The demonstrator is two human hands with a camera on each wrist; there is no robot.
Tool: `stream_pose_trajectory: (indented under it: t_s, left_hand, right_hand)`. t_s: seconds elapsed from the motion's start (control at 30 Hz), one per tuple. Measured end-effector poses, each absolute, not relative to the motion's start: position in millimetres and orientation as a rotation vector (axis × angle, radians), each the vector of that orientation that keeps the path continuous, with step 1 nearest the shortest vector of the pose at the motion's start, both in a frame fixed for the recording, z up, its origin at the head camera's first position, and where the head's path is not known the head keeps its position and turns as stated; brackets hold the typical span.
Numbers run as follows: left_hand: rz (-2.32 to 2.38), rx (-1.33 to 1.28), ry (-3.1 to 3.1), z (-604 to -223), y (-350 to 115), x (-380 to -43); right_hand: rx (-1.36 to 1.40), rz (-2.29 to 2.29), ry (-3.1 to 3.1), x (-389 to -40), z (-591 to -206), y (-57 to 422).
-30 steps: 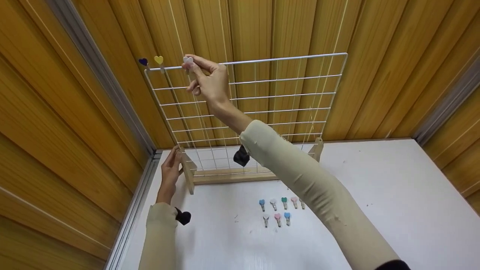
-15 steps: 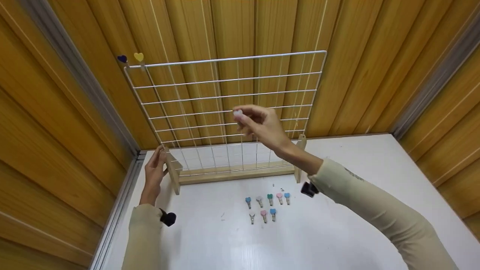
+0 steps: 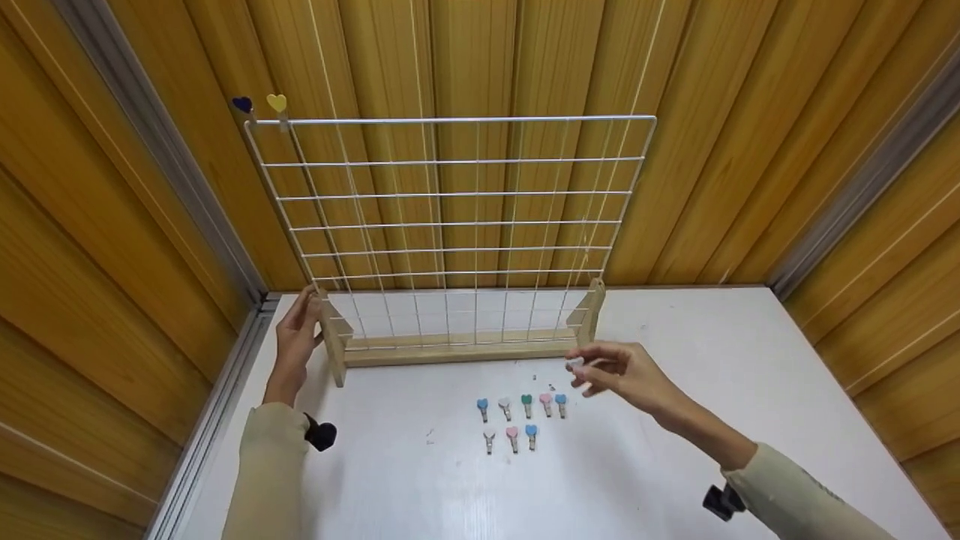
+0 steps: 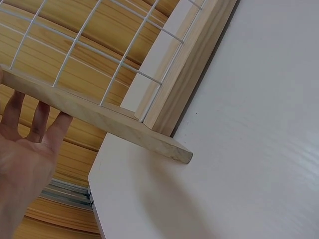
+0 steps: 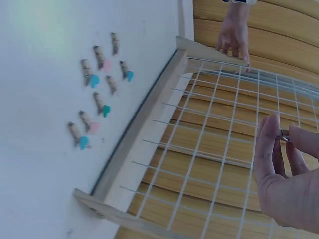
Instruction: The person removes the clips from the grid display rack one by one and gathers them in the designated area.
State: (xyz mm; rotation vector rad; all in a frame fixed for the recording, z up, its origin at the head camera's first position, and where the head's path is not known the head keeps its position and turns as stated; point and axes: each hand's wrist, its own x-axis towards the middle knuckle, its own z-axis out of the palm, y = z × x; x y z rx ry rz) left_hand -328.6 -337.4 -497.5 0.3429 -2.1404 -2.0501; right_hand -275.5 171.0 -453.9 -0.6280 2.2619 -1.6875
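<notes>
My right hand (image 3: 626, 375) pinches a small clothespin with a white heart (image 3: 574, 364) between thumb and fingertips, just right of the rack's base. In the right wrist view only the metal end of this clothespin (image 5: 284, 135) shows clearly. At the left, my left hand (image 3: 296, 330) grips the upper part of the wooden side foot (image 4: 119, 124) of a white wire grid rack (image 3: 450, 223). Its fingers press the outer face; the thumb is mostly out of the left wrist view. A dark blue heart clothespin (image 3: 242, 104) and a yellow one (image 3: 277, 103) stand on the top wire's left end.
Several heart clothespins lie in two rows on the white table (image 3: 420, 487), among them a green one (image 3: 526, 402), a pink one (image 3: 512, 434) and a blue one (image 3: 482, 406). Small crumbs lie near them. Wood-look panels (image 3: 480, 60) surround the table.
My right hand has come away from the top wire, down and to the right, with the white heart clothespin still in its fingers. The left hand stays on the rack's foot. The head view shifted.
</notes>
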Motion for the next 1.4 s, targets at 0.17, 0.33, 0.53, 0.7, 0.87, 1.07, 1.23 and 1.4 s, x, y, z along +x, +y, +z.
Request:
stream_pose_trajectory:
  t_s: [0.17,0.33,0.53,0.7,0.87,1.07,1.23,1.4]
  left_hand:
    - [-2.07,0.336,-2.158,-499,-342,-327]
    - [-2.052,0.3,-2.161,-498,-343,-327]
    - [-2.033,0.278,-2.132,-498,-340,-330]
    - [-2.04,0.295,-2.127,-501,-335,-332]
    - [-2.037,0.32,-2.117,-499,-339,-330]
    - [-2.05,0.286,-2.105,-497,-341,-331]
    - [-2.047,0.295,-2.097,-496,-344,-329]
    - [-2.051,0.272,-2.082,-504,-340,-331]
  right_hand:
    - [-0.552,-1.629,2.215,-260,-490,190]
    - [-0.52,-1.587,2.237,-256,-509,191]
    - [-0.496,-1.565,2.26,-264,-534,186]
    - [-0.425,-1.563,2.24,-274,-561,181]
    - [-0.396,-1.583,2.203,-278,-583,169]
    - [-0.424,-1.574,2.239,-277,-600,155]
    - [-0.542,-1.529,2.361,-277,-612,147]
    - [-0.577,-1.465,2.466,-277,-619,150]
